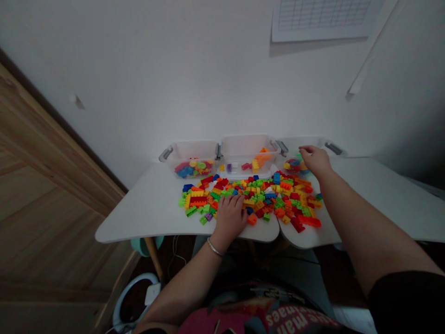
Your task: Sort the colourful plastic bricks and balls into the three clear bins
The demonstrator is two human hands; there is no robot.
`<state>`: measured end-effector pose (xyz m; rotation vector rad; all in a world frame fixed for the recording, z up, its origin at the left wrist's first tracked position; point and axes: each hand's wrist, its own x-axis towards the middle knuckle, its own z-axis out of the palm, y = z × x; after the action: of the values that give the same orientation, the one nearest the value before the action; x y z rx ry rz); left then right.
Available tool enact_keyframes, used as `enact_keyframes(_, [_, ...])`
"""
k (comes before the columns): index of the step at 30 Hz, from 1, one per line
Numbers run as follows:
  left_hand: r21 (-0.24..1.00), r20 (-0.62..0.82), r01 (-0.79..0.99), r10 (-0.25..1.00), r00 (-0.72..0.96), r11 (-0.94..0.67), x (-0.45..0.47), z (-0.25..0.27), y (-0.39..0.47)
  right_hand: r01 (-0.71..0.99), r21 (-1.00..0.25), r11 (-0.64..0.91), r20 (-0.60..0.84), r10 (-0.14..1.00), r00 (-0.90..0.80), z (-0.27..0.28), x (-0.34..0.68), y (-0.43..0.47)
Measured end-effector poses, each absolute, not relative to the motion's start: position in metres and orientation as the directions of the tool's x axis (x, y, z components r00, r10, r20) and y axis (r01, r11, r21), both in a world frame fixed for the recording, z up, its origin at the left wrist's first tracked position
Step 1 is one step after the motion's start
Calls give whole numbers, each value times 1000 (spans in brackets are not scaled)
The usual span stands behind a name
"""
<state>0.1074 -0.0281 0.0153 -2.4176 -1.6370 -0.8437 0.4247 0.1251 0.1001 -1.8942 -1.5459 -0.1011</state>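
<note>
A wide pile of colourful toy building bricks [257, 192] covers the middle of the white table [139, 208]. My left hand [231, 215] lies palm down on the near side of the pile, fingers slightly apart and touching bricks. Over the right clear plastic bin [314, 143] hovers my right hand [315, 159], its fingers drawn together; whatever they may hold is hidden. Colourful pieces [294, 164] show inside that bin, just below the hand. The middle bin [243, 144] contains orange, yellow, red and purple bricks, and the left bin [194, 149] contains mixed coloured pieces.
The bins stand in a row against the white wall [156, 83], with grey latches [219, 151] at their sides. A seam divides two tabletops under the pile. Wooden panelling [52, 195] stands at left. A printed sheet [323, 18] hangs above.
</note>
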Motion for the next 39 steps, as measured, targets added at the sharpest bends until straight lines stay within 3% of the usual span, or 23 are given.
enact_keyframes(3, [214, 499, 884, 825, 267, -415, 108, 15, -28, 862, -484, 154, 688, 676, 265, 106, 410, 112])
enact_keyframes(6, [214, 500, 883, 824, 268, -417, 107, 16, -29, 839, -450, 305, 791, 572, 216, 110, 388, 90])
enact_keyframes(13, [214, 491, 881, 826, 277, -423, 108, 18, -29, 774, -360, 520, 750, 655, -90, 81, 339, 34])
enact_keyframes(17, [207, 484, 886, 831, 275, -415, 108, 18, -29, 844, -245, 476, 644, 731, -225, 57, 327, 14])
enact_keyframes(24, [195, 486, 854, 803, 344, -483, 106, 20, -32, 965, -125, 228, 499, 856, -138, 33, 343, -4])
enact_keyframes(32, [200, 488, 813, 775, 401, -547, 106, 21, -35, 924, -164, 347, 499, 837, -226, 19, 333, -14])
enact_keyframes(39, [200, 490, 852, 803, 340, -483, 108, 21, -34, 914, -170, 368, 541, 810, -225, 16, 326, -7])
